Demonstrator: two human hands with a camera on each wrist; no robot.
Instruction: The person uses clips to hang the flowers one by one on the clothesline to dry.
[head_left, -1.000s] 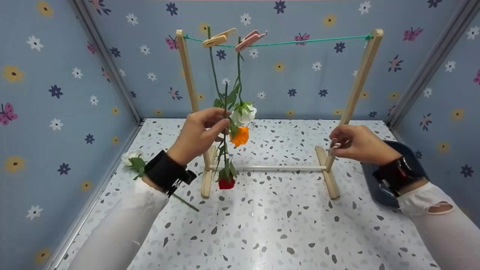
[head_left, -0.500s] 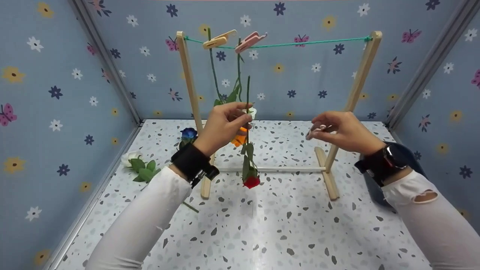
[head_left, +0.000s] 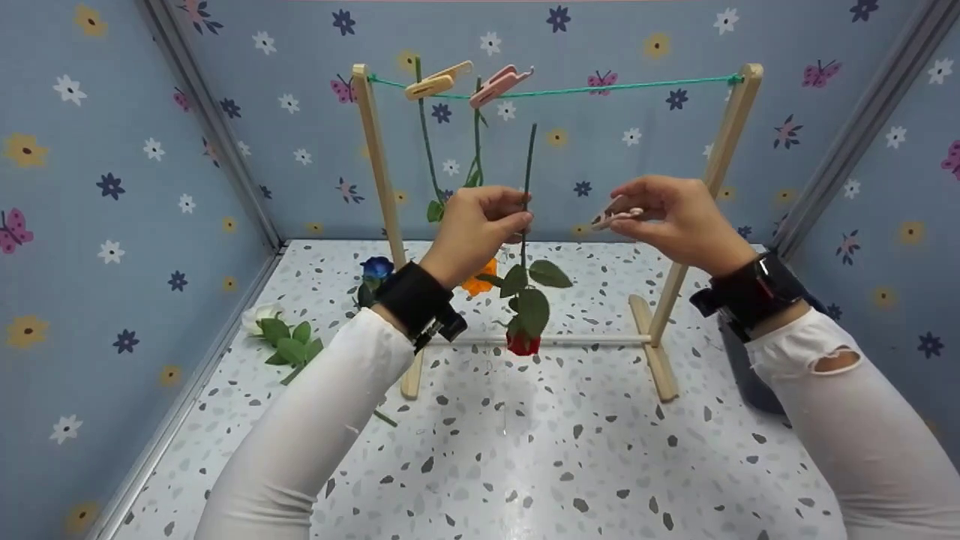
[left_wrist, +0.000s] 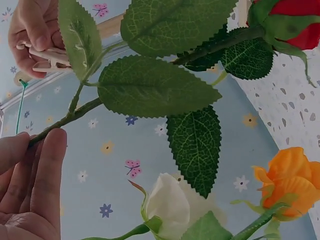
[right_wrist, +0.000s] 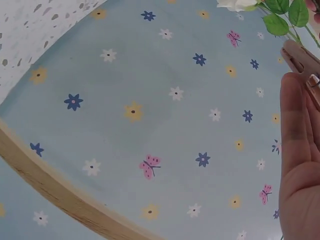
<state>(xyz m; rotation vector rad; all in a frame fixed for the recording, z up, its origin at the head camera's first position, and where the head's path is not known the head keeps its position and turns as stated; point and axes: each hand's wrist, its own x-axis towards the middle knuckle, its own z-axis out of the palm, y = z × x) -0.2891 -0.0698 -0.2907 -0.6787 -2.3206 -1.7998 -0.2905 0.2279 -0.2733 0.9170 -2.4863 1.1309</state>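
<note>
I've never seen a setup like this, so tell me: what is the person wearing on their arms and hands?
Both arms are in long white sleeves; the right sleeve has a small torn hole near the cuff. Each wrist carries a black strap with a small device, left and right. The hands are bare, without gloves.

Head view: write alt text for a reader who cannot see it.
A person's left hand pinches the stem of a red rose hanging bloom-down, while the right hand holds a clothespin beside it. Behind stands a wooden rack whose green line already carries two pegged flowers; more flowers lie on the speckled table.
</note>
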